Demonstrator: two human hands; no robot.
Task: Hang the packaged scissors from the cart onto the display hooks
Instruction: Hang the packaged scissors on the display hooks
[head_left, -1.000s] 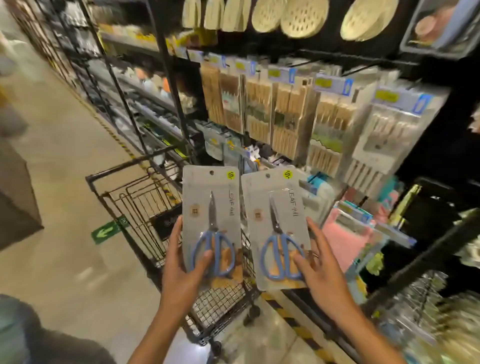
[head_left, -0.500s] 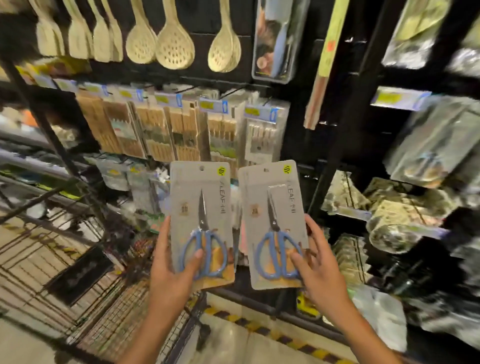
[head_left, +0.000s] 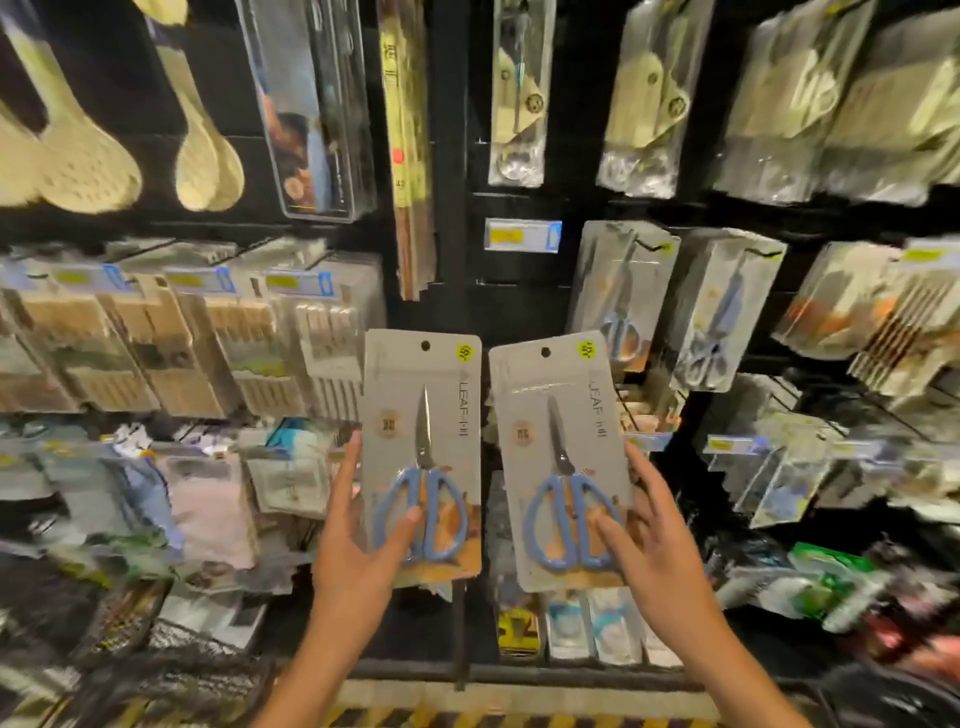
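I hold two grey packs of blue-handled scissors upright in front of the display wall. My left hand (head_left: 358, 540) grips the left scissors pack (head_left: 422, 415) at its lower edge, thumb on the handles. My right hand (head_left: 649, 540) grips the right scissors pack (head_left: 558, 421), which leans slightly left. Each pack has a hang hole at the top. Just above and right, two rows of matching scissors packs (head_left: 621, 296) (head_left: 724, 312) hang on display hooks. The cart (head_left: 171, 680) shows only as dark mesh at the bottom left.
Packs of wooden utensils (head_left: 244, 332) hang to the left, with slotted spoons (head_left: 88, 166) above them. A black upright post (head_left: 452, 156) splits the wall panels. A price tag (head_left: 522, 235) sits on a bare hook arm. Assorted goods fill the lower shelves, and hazard tape (head_left: 467, 719) marks the floor.
The view has swung right from the cart and aisle to the display wall. Both packs have stayed in my hands and now sit just below the hanging scissors.
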